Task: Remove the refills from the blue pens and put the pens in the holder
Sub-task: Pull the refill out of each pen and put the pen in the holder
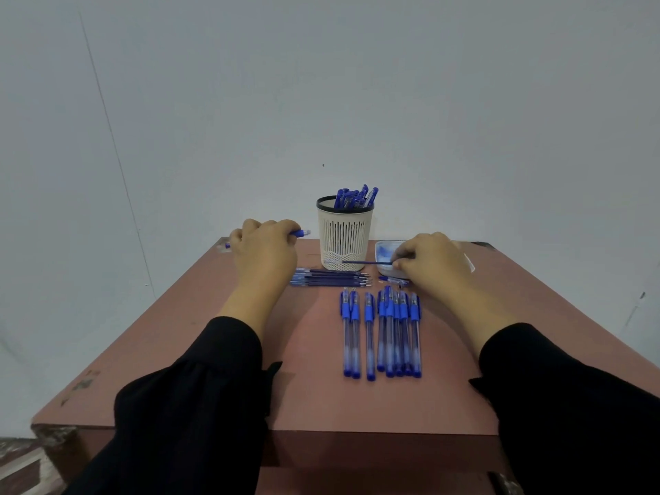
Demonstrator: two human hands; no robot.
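My left hand (262,250) grips a blue pen body (301,233) held level, left of the holder. My right hand (432,260) pinches the end of a thin blue refill (364,262), which stretches leftward in front of the cream slotted holder (344,241). The holder stands at the table's far edge with several blue pens (355,198) upright in it. Several pulled refills (332,278) lie in a bundle in front of the holder. A row of several capped blue pens (384,334) lies lengthwise mid-table.
A small white tray (387,250) with blue stains sits right of the holder, partly hidden by my right hand. A small blue pen part (393,279) lies beside it. The reddish-brown table (321,398) ends near my sleeves; a pale wall rises behind.
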